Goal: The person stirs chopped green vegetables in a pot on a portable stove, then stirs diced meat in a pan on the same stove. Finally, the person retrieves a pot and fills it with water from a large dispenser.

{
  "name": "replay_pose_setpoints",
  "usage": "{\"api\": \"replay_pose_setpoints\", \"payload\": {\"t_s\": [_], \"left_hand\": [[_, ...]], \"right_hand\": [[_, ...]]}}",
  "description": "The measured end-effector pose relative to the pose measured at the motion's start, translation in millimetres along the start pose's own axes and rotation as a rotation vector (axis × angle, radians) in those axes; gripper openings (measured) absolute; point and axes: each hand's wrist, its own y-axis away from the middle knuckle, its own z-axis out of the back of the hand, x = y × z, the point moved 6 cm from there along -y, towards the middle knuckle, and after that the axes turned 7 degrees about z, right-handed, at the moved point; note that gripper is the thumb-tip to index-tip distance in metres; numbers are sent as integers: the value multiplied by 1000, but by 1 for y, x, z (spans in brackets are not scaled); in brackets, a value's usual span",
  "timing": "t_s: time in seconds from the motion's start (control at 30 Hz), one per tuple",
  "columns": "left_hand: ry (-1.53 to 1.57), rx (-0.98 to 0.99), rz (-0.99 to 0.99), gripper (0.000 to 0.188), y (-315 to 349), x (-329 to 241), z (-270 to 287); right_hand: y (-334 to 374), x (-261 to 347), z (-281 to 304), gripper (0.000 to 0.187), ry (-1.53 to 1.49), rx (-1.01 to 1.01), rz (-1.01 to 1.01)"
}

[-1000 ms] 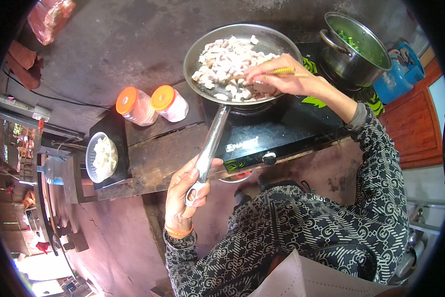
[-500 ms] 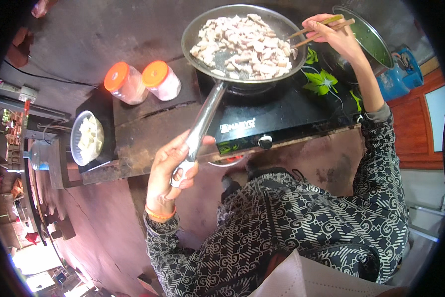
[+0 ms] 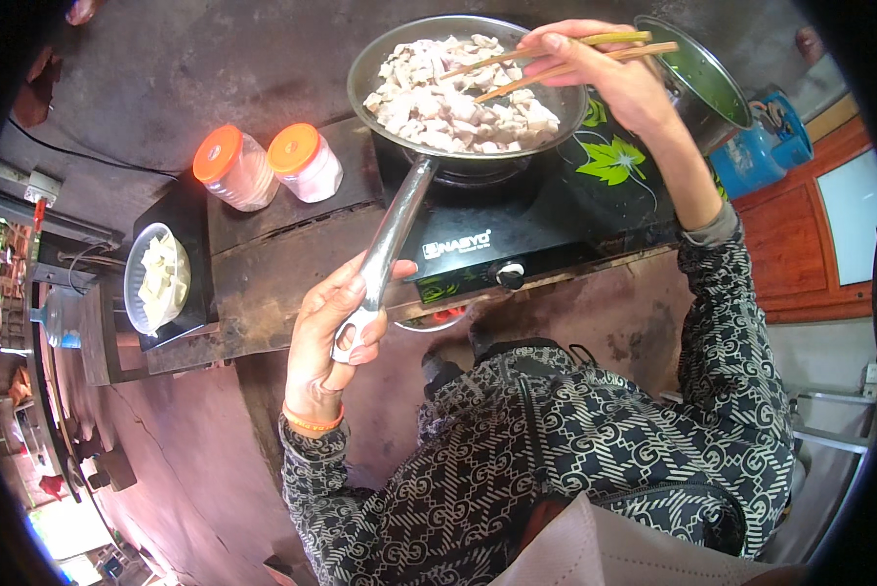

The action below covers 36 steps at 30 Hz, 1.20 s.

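At the stove [image 3: 546,215], the left hand [image 3: 326,317] curls closed around the pan handle [image 3: 398,220] — the right hand [image 3: 595,73] pinches two chopsticks [image 3: 619,38].

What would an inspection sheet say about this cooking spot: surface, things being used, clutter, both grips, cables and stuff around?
Surface: brown wooden counter, bearing a black stove.
Things in use: frying pan of pale chopped pieces; wooden chopsticks.
Clutter: two orange-lidded jars; pale bowl of white pieces, left of them.
Left grip: closed around the pan handle.
Right grip: holding the chopsticks over the pan.
Cables: black cable, far left.
Surroundings: metal pot, green inside; blue gas cylinder; reddish-brown wooden panel, right.
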Motion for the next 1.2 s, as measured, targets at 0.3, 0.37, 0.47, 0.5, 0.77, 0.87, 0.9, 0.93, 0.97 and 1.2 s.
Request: {"api": "replay_pose_setpoints", "payload": {"t_s": [0.3, 0.37, 0.47, 0.5, 0.77, 0.87, 0.9, 0.93, 0.97, 1.2], "left_hand": [[35, 64, 20, 56, -3, 2, -2], [39, 68, 18, 56, -2, 3, -1], [37, 86, 22, 57, -8, 4, -3], [37, 87, 22, 57, -8, 5, -2], [57, 142, 39, 58, -10, 2, -5], [57, 69, 23, 58, -6, 2, -8], [62, 70, 25, 58, -6, 2, -9], [64, 66, 27, 58, -8, 2, -11], [67, 66, 29, 58, -9, 2, -14], [80, 94, 30, 57, -8, 2, -14]], "right_hand": [[20, -23, 18, 25, 95, 305, -41], [15, -42, 35, 26, 187, 225, -66], [0, -52, 54, 28, 186, 86, -48], [-6, -49, 55, 28, 157, 42, -30], [-86, -116, -11, 26, -42, 125, 60], [-75, -87, -41, 22, 126, 176, 72], [-72, -77, -40, 22, 145, 214, 65], [-67, -73, -36, 22, 166, 258, 53], [-62, -70, -31, 23, 186, 303, 40], [-23, -4, 15, 22, 157, 297, 22]]}}
